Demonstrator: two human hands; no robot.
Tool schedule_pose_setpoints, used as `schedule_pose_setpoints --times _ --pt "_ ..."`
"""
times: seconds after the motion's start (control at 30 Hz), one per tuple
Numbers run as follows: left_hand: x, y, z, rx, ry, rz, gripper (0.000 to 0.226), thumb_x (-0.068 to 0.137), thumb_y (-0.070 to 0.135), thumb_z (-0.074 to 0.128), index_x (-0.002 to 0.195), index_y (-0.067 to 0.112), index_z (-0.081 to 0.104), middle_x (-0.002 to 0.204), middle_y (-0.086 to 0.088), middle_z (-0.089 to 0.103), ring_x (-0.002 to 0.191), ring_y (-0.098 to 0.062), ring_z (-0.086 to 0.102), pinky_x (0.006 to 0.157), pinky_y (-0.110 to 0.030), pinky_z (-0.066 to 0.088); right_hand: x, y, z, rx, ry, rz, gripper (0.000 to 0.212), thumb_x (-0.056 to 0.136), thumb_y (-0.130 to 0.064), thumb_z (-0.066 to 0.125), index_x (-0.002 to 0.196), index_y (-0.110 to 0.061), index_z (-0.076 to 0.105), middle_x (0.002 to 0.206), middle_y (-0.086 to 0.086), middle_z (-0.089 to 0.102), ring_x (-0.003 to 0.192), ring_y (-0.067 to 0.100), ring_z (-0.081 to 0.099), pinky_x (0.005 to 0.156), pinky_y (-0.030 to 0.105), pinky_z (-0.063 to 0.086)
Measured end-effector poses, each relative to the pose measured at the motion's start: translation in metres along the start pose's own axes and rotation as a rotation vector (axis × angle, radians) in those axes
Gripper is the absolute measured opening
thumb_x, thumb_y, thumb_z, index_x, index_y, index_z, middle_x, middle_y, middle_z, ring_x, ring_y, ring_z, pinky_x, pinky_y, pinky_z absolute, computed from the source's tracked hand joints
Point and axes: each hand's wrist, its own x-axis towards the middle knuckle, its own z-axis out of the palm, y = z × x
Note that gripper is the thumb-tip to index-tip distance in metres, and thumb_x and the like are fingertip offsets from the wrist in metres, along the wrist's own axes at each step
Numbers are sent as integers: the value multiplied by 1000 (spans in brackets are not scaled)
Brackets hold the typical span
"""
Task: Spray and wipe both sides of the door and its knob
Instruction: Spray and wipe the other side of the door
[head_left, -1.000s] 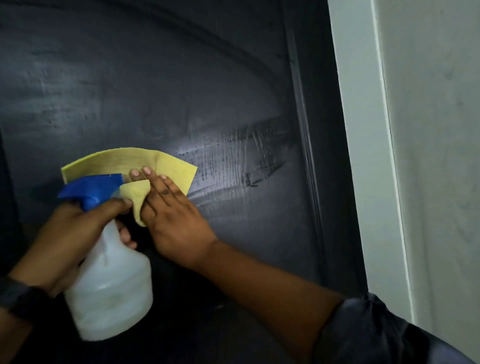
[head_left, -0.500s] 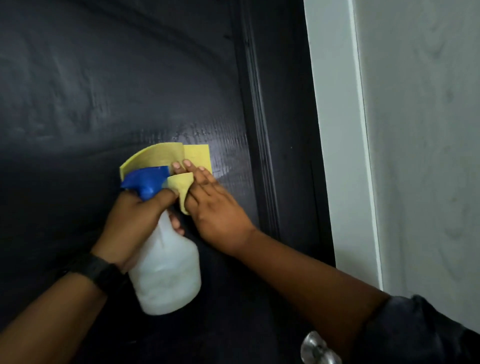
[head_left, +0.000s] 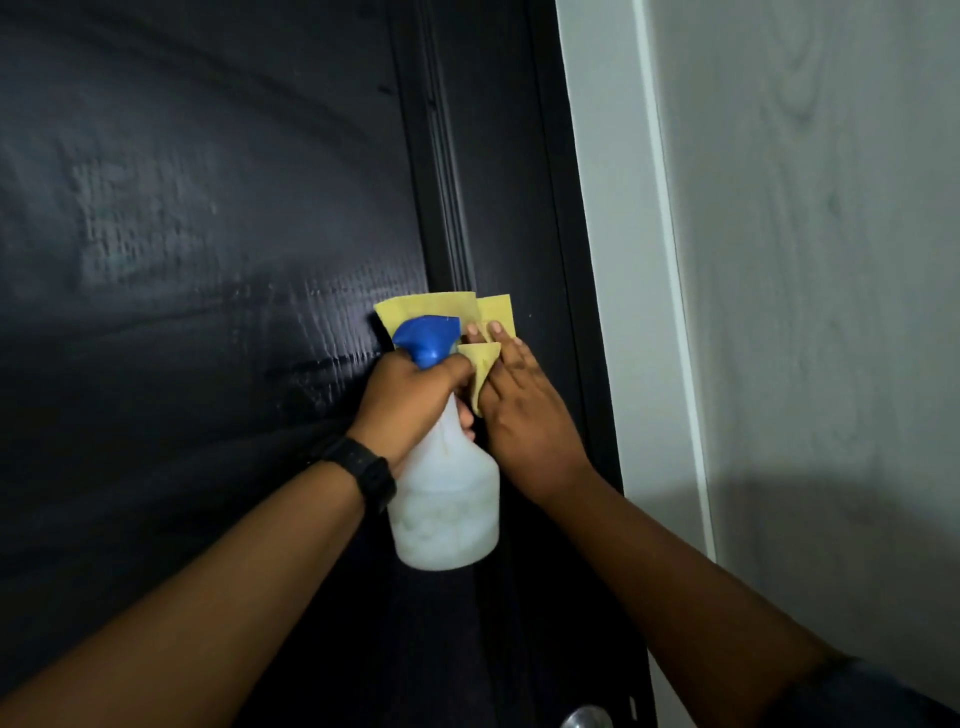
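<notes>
Left hand: clenched round spray bottle neck. Right hand: flat, pressing yellow cloth on black door, beside the bottle.

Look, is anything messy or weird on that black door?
Only streaky, hazy patches on the door, left of the yellow cloth, probably spray residue. Nothing looks broken or spilled.

The black door stands upright, with wet streaks on its left panel. A folded yellow cloth lies flat against its right part. Just in front, a white spray bottle with a blue head is upright. The silver knob shows at the bottom edge.
</notes>
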Motion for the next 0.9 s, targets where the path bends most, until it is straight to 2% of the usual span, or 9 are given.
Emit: schedule_pose_setpoints --times 0.1,0.17,0.3,0.4,0.53,0.6,0.7,0.8,0.9 --pt "0 2 -3 6 -20 -7 13 91 11 65 86 -1 65 50 -16 57 45 -28 56 46 -30 52 -2 7 1 99 103 267 46 85 5 57 130 10 52 149 25 40 141 41 33 113 52 33" --pt "1 3 -3 18 -29 4 13 92 11 66 90 -2 64 49 -15 57 44 -27 55 48 -32 53 -5 22 -2 106 147 444 56 80 13 53 136 9 49 150 24 39 140 42 35 112 53 35" --pt "3 7 1 28 -36 29 18 93 11 64 97 -7 63 49 -15 57 44 -27 55 54 -38 55 -4 39 -15 74 69 520 70 75 12 54 143 7 38 153 24 34 142 42 32 117 50 27" --pt "2 8 11 28 -43 14 12 92 9 64 94 -3 62 49 -16 56 44 -28 54 51 -36 54 3 41 -25 55 19 565 66 78 -3 57 141 7 43 149 24 39 140 41 34 118 46 28" --pt "4 8 23 21 -56 -14 10 90 9 64 84 1 62 47 -15 56 43 -27 54 59 -44 55 19 51 -38 -28 76 507 30 81 -13 59 104 5 65 118 22 57 116 38 48 101 46 45" --pt "5 8 26 16 -59 -21 12 89 9 63 78 3 61 47 -15 55 43 -27 53 62 -46 56 21 55 -40 103 141 540 24 81 -10 54 100 2 61 113 20 56 109 36 49 94 44 47" --pt "4 5 27 17 -60 -22 13 88 10 63 77 4 62 49 -15 55 49 -28 55 62 -45 57 17 51 -30 372 230 612 44 80 -20 39 114 2 54 116 20 54 109 34 49 95 41 43" --pt "2 -2 24 37 -67 -32 14 90 12 63 80 3 63 52 -16 57 51 -28 56 55 -37 56 32 42 -29 677 434 888 42 87 -26 42 114 3 57 111 20 59 105 34 55 95 46 46" --pt "0 -9 20 26 -74 -66 15 91 13 62 81 2 64 53 -16 58 51 -28 57 49 -31 54 48 33 -32 805 556 1007 45 90 -30 44 116 4 59 117 20 60 112 34 55 102 41 42"
